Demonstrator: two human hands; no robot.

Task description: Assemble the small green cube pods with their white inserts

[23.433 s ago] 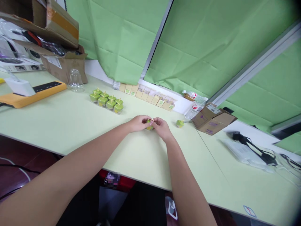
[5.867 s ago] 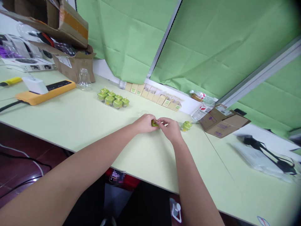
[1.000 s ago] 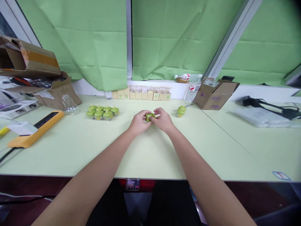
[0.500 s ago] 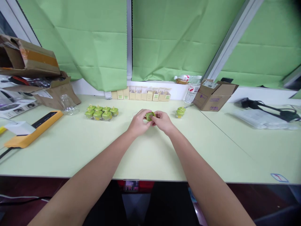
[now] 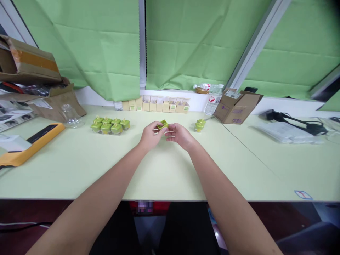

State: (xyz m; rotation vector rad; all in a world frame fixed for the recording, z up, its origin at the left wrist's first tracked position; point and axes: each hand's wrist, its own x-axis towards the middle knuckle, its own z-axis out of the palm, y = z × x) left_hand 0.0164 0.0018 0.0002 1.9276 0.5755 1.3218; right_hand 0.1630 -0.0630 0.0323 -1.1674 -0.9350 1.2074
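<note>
Above the middle of the table, my left hand (image 5: 151, 135) pinches a small green lid (image 5: 163, 124), tilted so that its hollow inside shows. Just to its right is my right hand (image 5: 180, 135), fingers apart and pointing left, close to the lid; whether a fingertip touches it I cannot tell. Several small clear cups with green lids (image 5: 111, 125) stand grouped on the left. A further green-lidded cup (image 5: 200, 125) with yellow at its base stands on the right.
Small cardboard boxes (image 5: 159, 105) line the wall. A brown carton (image 5: 236, 106) and plastic bottles (image 5: 212, 102) are at the back right, beside flat clear plastic packs (image 5: 289, 131). A yellow power strip (image 5: 37, 144), glass jar (image 5: 70, 116) and opened cartons (image 5: 32, 63) occupy the left.
The right hand's fingers have come off the green lid and spread. The lid has tipped in the left hand and now shows its hollow side. The whole view has shifted slightly.
</note>
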